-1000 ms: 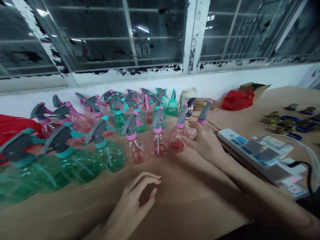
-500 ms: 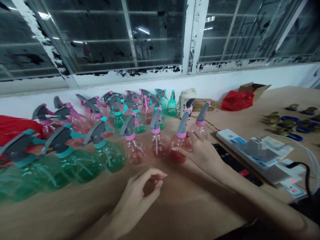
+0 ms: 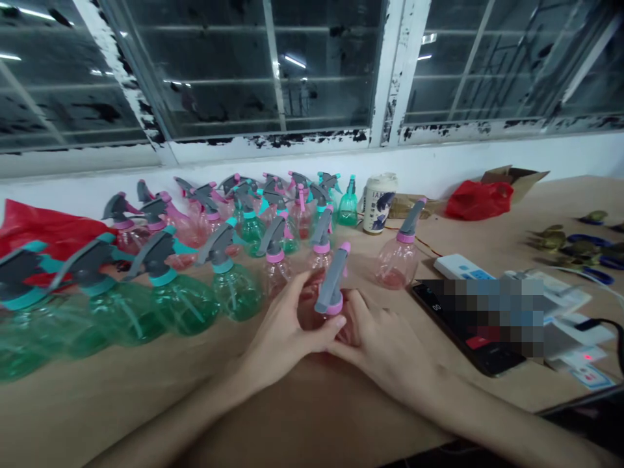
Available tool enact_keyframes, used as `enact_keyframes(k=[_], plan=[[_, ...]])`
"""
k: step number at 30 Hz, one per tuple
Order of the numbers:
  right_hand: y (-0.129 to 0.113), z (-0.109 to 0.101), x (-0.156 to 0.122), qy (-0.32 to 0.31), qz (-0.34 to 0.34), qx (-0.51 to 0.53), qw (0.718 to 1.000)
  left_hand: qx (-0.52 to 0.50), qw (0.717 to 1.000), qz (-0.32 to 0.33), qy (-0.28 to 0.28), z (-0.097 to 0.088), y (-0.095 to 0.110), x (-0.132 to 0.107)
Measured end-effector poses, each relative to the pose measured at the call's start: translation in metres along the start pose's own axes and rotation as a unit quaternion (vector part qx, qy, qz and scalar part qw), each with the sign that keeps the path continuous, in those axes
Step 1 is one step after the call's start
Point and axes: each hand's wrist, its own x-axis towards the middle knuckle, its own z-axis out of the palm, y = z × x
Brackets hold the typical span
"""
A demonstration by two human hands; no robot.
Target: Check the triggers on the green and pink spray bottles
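A small pink spray bottle (image 3: 333, 286) with a grey trigger head and a pink collar stands tilted on the brown table (image 3: 312, 403), close in front of me. My left hand (image 3: 285, 335) wraps its body from the left, thumb just under the collar. My right hand (image 3: 385, 341) cups it from the right. The bottle's body is mostly hidden by my fingers. Another pink bottle (image 3: 400, 257) stands alone to the right. Behind stand several pink bottles (image 3: 275, 263) and several green ones (image 3: 182, 296) in rows reaching the wall.
A dark phone (image 3: 463, 325) and a white power strip (image 3: 517, 299) with plugs lie at the right. A white can (image 3: 379, 203), a red bag (image 3: 480, 198) and a cardboard box (image 3: 514, 179) sit by the wall. Red plastic (image 3: 43, 227) lies at the far left. Small dark parts (image 3: 575, 240) are scattered far right.
My right hand drew one pink bottle out of the row toward me. My left hand rose from the table and closed on it. The view shifted slightly to the left.
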Motion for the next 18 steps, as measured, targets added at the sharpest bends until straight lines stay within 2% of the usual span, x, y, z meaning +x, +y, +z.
enact_keyframes(k=[7,10,12,14,15,18], plan=[[-0.040,0.026,0.006,0.008,-0.019,0.048,0.999,-0.014,0.997,-0.010,0.080,-0.015,-0.007,-0.012],[-0.048,0.029,0.009,-0.008,-0.074,0.076,0.994,0.005,0.994,-0.001,0.109,-0.025,-0.010,-0.018],[-0.044,0.027,0.012,-0.046,-0.135,0.133,0.981,0.034,0.991,0.017,0.129,-0.033,-0.011,-0.021],[-0.031,0.025,0.015,-0.093,-0.167,0.191,0.963,0.067,0.987,0.022,0.145,-0.041,-0.011,-0.023],[-0.022,0.025,0.016,-0.094,-0.166,0.197,0.962,0.079,0.986,0.016,0.145,-0.044,-0.011,-0.024],[0.012,0.032,0.017,-0.058,-0.159,0.131,0.977,0.093,0.986,-0.007,0.136,-0.049,-0.013,-0.026]])
